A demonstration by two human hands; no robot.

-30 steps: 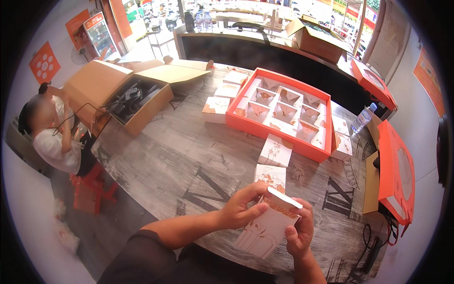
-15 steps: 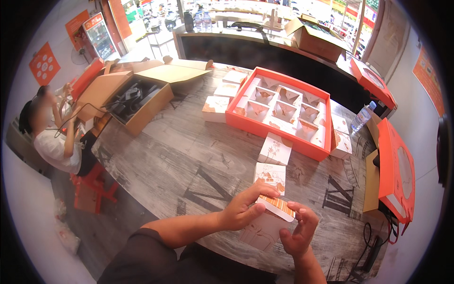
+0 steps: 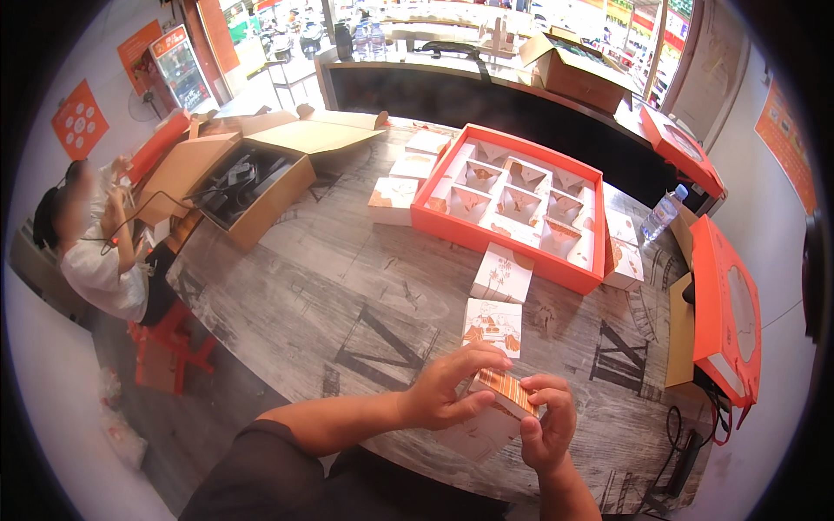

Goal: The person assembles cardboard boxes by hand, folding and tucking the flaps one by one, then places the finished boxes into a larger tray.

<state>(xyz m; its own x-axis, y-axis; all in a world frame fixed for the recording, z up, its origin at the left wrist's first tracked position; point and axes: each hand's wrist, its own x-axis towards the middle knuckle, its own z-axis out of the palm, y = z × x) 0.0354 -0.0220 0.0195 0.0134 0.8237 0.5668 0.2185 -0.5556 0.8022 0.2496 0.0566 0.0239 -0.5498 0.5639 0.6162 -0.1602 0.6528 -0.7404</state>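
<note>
At the far left a seated person (image 3: 95, 252) in a white top worked beside an open brown carton (image 3: 252, 187). Further right, an orange compartment tray (image 3: 512, 204) held small folded inserts, with several small white boxes (image 3: 501, 273) standing near it on the grey wooden table (image 3: 347, 295).

At the near table edge, the left hand (image 3: 452, 386) curled over the small white carton (image 3: 491, 417), with fingers pressed on its top and thumb beneath. The right hand (image 3: 549, 425) pinched the carton's orange-striped flap (image 3: 506, 391) between thumb and forefinger. The carton sat between both hands, just above the table edge.

Judged step: closing the carton, flap partly folded. The next move would call for steady support from the left hand while the flap is tucked squarely into its slot; uneven pressure could crease the thin card.

The carton appeared white with an orange-striped top panel, light and easily dented. To the far right, an orange lid (image 3: 725, 317) stood on edge.
</note>
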